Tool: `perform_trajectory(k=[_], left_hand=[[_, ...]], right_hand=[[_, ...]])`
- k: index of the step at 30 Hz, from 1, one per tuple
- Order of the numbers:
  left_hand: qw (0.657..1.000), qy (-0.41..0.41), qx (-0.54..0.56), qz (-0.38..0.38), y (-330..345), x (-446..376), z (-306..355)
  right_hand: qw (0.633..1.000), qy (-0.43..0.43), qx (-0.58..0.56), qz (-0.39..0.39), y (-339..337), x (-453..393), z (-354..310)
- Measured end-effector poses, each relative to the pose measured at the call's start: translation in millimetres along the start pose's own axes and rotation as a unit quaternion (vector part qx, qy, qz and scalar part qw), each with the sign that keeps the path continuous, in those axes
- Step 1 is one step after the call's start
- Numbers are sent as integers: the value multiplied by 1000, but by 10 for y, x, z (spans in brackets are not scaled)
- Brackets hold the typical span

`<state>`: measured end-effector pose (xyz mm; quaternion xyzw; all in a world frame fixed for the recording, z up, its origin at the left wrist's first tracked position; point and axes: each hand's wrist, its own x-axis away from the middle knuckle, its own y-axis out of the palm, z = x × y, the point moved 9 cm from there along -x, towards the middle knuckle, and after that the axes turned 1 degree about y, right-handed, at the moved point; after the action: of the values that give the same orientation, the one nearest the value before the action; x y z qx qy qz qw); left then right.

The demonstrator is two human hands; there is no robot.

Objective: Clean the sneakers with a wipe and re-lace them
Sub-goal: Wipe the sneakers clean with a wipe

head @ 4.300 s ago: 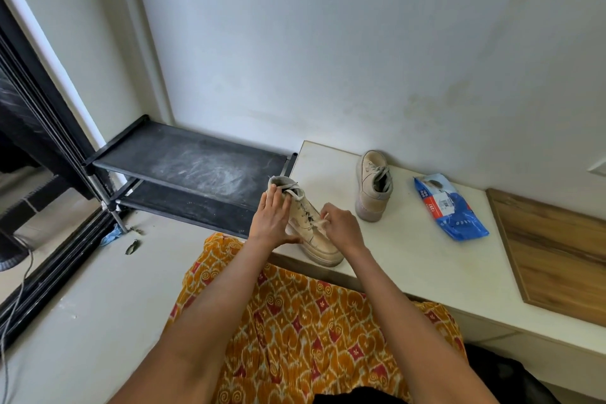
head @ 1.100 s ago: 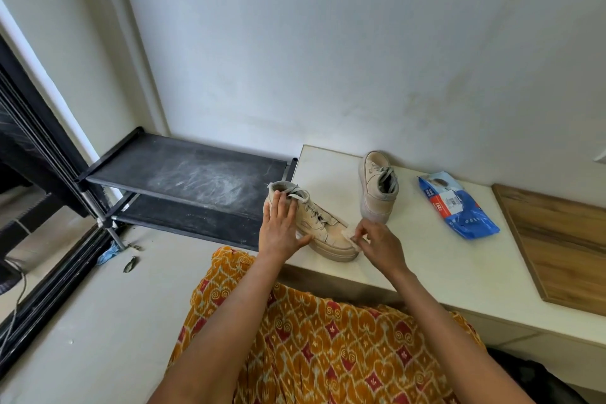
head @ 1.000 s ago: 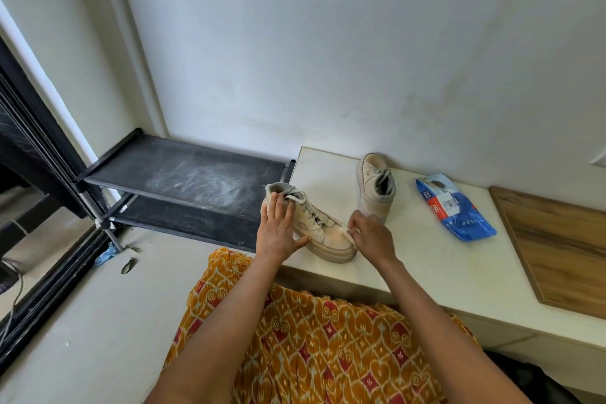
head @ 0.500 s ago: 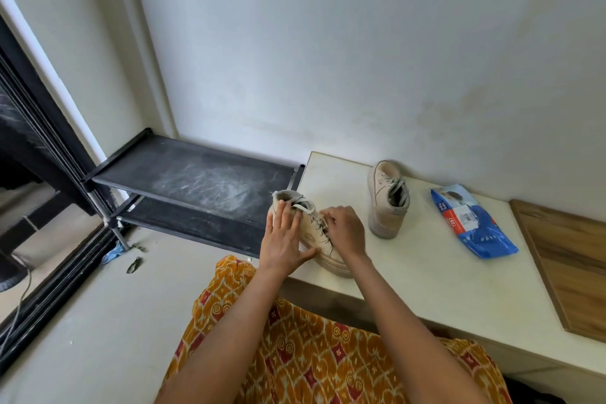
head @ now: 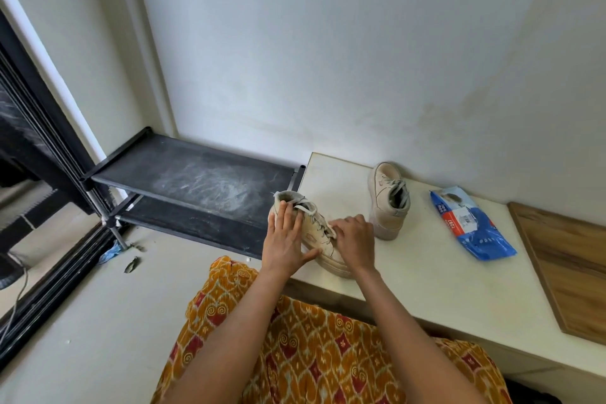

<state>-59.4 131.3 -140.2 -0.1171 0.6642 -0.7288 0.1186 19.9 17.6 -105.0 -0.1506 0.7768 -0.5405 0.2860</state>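
Now steadying the near sneaker [head: 316, 233] at the front left corner of the white bench top [head: 426, 275]: left hand [head: 284, 246] laid flat against the heel-side flank, fingers straight and pressing, thumb hooked under toward the sole. Right hand [head: 355, 244] curled over the lace area, fingertips apparently pinching a lace [head: 323, 226], though too small to say for certain whether a wipe is held as well. Long axis of this shoe running from the collar at far left to the toe at near right, so eyelets lie directly under the right fingers, the nearer hand for threading; likely next pull goes along that axis, with the left as brace. Counted: two sneakers, the second sneaker [head: 388, 200] standing apart toward the wall with its toe pointing away; one blue wipe pack [head: 472, 226] further right, untouched; one wooden board [head: 570, 266] at the right edge; one black rack [head: 193, 180] to the left; two hands.
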Motion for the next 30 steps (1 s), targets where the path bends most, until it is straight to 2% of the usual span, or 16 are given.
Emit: perform_trajectory(k=[3,6,8,11,13,15,19,23,26,30], left_hand=[[1000,4,-3,-2,17,2,2],[1000,3,1,-1,9,0,16],[1000,0,1,-2,7,0,25],[1000,-1,-5,-3,-4,-1,23],[1000,-3,-7,-4,-6,1,26],[1000,-3,-10,-4,-5,4,23],[1000,-2,-1,3,-4,11,20],[1000,-2,4,5,-18,15,25],[1000,-1,9,8,-33,14,28],[1000,-1,1,8,-49,18,24]], right_hand=[[998,-42,53,16,-82,210,242],[995,-61,75,22,-145,152,215],[996,-67,54,-9,-72,48,73],[991,-11,-7,-131,252,51,-24],[982,51,-26,-177,371,137,100],[978,76,-30,-190,355,226,234],[975,70,-1,-211,237,394,468],[969,83,-20,-234,149,522,569],[974,87,-66,-197,70,405,559],[984,98,-142,-40,-166,-56,424]])
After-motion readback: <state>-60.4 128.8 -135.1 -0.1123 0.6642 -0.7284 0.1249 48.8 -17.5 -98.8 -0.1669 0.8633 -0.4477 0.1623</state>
